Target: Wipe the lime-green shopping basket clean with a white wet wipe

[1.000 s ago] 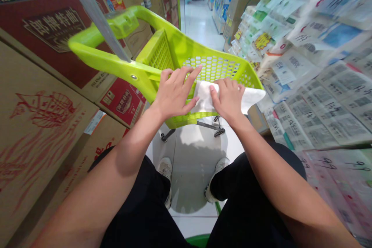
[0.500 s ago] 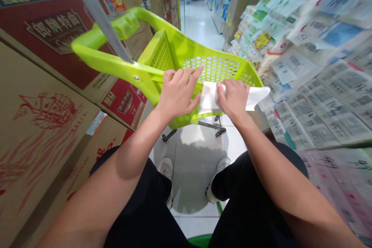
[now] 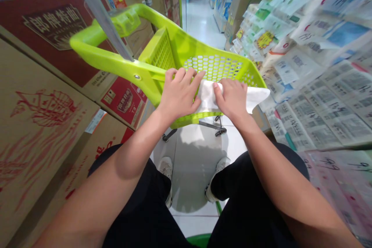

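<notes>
On the carton point(image 3: 56, 25) left of the left hand point(image 3: 179, 93) is written "郎牌特曲"; right of the right hand point(image 3: 232, 97), pink packs point(image 3: 334, 180) show "9.9".

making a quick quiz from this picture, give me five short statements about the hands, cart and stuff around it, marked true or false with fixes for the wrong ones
1. The right hand is on a white cloth at the near side of the shopping cart. True.
2. The shopping cart is red. False: it is yellow-green.
3. The left hand is nearer the cart's handle than the right hand is. True.
4. Cardboard boxes stand left of the cart. True.
5. The white cloth lies on the floor. False: it is under the right hand.
</notes>
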Available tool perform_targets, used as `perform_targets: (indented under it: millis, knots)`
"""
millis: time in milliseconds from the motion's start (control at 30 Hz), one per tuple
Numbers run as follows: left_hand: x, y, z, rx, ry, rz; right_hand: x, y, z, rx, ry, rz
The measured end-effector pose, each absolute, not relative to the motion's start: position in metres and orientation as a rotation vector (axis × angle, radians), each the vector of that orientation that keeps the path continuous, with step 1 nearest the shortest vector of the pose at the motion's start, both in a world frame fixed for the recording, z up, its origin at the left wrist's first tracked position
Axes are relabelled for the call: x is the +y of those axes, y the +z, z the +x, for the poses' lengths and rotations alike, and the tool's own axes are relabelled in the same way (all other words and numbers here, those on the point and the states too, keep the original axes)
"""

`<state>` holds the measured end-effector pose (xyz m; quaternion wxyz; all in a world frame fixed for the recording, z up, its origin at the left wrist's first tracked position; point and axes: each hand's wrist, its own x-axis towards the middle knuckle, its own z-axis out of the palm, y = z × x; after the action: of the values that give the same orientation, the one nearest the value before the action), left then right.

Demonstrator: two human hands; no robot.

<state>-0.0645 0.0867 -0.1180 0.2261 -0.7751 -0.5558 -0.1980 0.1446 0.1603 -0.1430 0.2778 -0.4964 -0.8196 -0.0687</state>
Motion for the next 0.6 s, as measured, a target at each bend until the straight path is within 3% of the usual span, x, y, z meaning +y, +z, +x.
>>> perform_targets:
  millis: [200, 433, 600]
  knots:
    - [0.088, -0.120, -0.071, -1.537, -0.659, -2.155, 0.146, -0.144, 0.132, -2.307, -0.035, -1.063]
    - [0.090, -0.119, -0.074, -1.547, -0.635, -2.184, 0.183, -0.147, 0.168, -2.103, -0.143, -1.487]
    - [0.090, -0.117, -0.069, -1.516, -0.656, -2.201, 0.149, -0.147, 0.135, -2.317, -0.077, -1.039]
